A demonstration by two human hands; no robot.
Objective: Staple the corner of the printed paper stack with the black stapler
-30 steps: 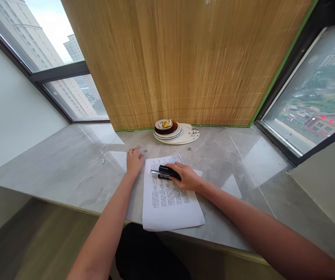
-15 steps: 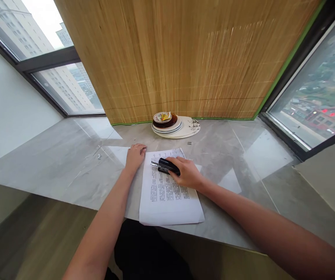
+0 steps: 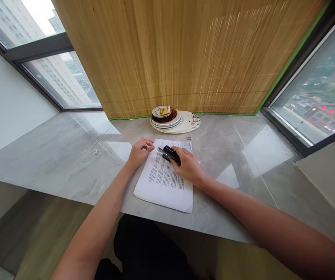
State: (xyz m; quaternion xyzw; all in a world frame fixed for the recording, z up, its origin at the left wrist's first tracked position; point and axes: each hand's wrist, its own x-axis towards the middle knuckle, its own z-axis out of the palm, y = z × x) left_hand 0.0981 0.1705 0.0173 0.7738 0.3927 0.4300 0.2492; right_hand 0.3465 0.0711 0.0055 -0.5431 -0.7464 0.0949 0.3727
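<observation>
A printed stack of paper [image 3: 164, 190] lies on the grey counter, turned slightly askew. My left hand [image 3: 140, 152] is at its far left corner, with the thumb and fingers closed about the edge. Above the printed text, my right hand [image 3: 187, 165] grips a black stapler [image 3: 171, 154] from the right side. The stapler's metal nose points toward the left hand and the paper's upper left corner. Whether its tip touches the sheets I cannot tell.
A stack of plates [image 3: 166, 120] rests on an oval platter [image 3: 189, 121] against the bamboo blind [image 3: 185, 58]. Staple strips [image 3: 189, 138] lie just beyond the paper. Small scraps [image 3: 96, 151] are on the counter [image 3: 53, 155] at left. Windows flank both sides.
The paper has turned and slid away from the counter's front edge. My left hand has closed on its corner. The stapler has moved slightly up and right, its nose now tilted toward that corner.
</observation>
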